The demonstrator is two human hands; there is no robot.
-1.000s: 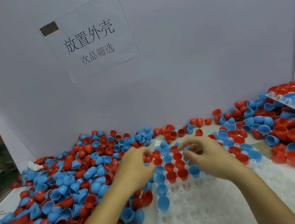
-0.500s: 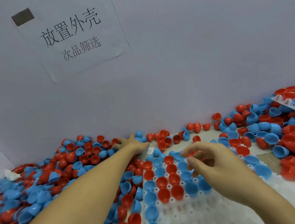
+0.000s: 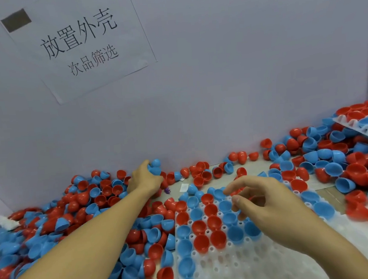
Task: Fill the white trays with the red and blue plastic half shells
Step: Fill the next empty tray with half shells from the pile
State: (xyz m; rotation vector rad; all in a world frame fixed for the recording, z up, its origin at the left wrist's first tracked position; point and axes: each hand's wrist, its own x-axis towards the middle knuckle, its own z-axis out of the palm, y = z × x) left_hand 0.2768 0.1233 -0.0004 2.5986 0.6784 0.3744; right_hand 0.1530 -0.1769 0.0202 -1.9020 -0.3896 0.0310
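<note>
— Evidently the half shells (image 3: 107, 190) are looking light, stiff and slick; the left hand (image 3: 145, 178), centre-left, is curling round blue ones by their rims.
— And the white tray (image 3: 243, 264)?
— Lower centre, holding shells in its far rows only; the right hand (image 3: 269, 205) is hovering there, fingers loosely bent, holding nothing visible.
</note>
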